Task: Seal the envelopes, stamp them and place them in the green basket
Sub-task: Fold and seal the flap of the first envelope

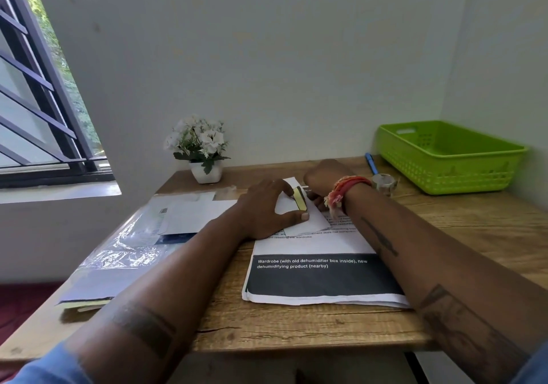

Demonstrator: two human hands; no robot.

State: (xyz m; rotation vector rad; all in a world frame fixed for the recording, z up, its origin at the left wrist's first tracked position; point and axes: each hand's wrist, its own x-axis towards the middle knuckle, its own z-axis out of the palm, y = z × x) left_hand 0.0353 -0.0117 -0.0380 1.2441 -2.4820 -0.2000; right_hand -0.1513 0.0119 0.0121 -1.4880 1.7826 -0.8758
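A white envelope point(308, 222) lies on printed sheets in the middle of the wooden desk. My left hand point(267, 208) presses it down, thumb on its near edge and forefinger on its upper part. A narrow yellow strip with a dark back point(300, 199) stands up from the envelope between my hands. My right hand point(324, 177) is curled over the envelope's far end; its fingertips are hidden, so what they hold is unclear. The green basket point(450, 158) sits at the back right corner, with nothing visible inside. More white envelopes point(189, 216) lie to the left.
A stack of printed sheets point(320, 277) with a black band lies under the envelope. Clear plastic sleeves point(118, 259) cover the desk's left side. A potted white flower point(201, 149) stands at the back. A blue pen point(371, 162) and a small round tape roll point(384, 182) lie beside the basket.
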